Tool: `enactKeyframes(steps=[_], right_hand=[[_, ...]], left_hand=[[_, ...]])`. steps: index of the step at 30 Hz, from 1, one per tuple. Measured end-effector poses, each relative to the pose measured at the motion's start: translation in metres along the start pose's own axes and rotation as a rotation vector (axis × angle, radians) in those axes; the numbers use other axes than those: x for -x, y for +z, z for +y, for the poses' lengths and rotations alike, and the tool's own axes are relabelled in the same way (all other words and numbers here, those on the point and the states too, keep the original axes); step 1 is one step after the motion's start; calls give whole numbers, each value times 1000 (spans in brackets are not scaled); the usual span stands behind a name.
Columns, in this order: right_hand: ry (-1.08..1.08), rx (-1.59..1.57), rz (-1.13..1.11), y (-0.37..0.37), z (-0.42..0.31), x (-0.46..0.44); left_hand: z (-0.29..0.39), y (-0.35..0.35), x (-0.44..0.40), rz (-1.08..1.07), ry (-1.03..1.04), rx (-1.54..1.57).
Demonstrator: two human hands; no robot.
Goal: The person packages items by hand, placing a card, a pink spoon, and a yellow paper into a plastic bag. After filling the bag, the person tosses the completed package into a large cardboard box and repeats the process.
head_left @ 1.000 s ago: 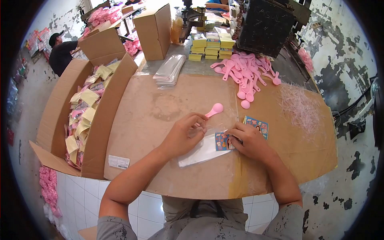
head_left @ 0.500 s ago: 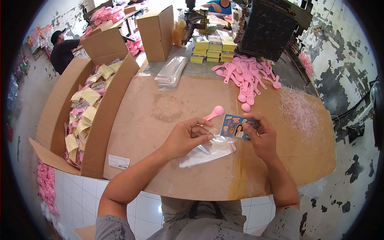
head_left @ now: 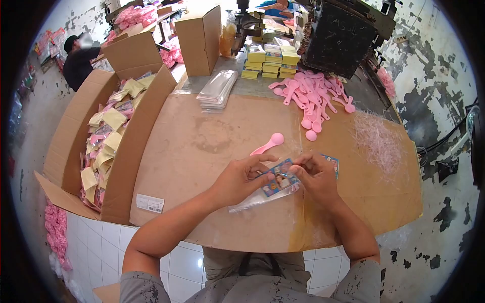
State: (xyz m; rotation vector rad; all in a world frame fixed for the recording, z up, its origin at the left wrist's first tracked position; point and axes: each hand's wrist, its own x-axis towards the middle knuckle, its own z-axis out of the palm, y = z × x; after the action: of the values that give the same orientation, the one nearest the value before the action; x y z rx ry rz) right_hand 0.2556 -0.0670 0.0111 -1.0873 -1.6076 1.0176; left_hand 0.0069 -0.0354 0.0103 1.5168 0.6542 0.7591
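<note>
Card [head_left: 281, 181] is lying slantwise between the two hands, over the clear bag [head_left: 260, 203]; whether it is sitting inside, the film is making too hard to tell. Right hand [head_left: 319, 178] is pinching it by the upper right corner, thumb against fingertips, while the left hand [head_left: 238, 178] is gripping the bag near the card's left end. Being thin and flat, the card is probably handling as light and fairly stiff, creasing if squeezed across the middle, so corners and edges are looking like the best hold. The bag is seeming limp, slick and nearly weightless, better taken by its rim. Just beyond the left hand, a pink spoon [head_left: 270, 143] is resting on the cardboard [head_left: 177, 166]; another card [head_left: 332, 161] is showing behind the right fingers. Farther out, spoons [head_left: 310, 93] are heaping up beside stacked bags [head_left: 218, 90].
</note>
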Motion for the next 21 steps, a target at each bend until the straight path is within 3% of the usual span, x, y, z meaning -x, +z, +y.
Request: enactKeyframes(steps=[3, 7, 10, 13, 16, 19, 21], right_hand=[[-21, -20, -187, -4, -14, -10], [112, 3, -168, -12, 16, -51], [-461, 575, -264, 2, 17, -75], [-509, 769, -356, 14, 38, -93], [-487, 538, -326, 5, 14, -96], [-244, 410, 76, -3, -11, -73], [-132, 15, 158, -12, -24, -56]], left_hand=[[3, -6, -1, 13, 19, 59], [9, -12, -2, 88, 5, 215], [19, -17, -2, 109, -8, 266], [17, -18, -3, 113, 24, 260], [9, -17, -4, 103, 48, 230], [2, -14, -3, 90, 55, 193], [-1, -13, -3, 82, 50, 157]])
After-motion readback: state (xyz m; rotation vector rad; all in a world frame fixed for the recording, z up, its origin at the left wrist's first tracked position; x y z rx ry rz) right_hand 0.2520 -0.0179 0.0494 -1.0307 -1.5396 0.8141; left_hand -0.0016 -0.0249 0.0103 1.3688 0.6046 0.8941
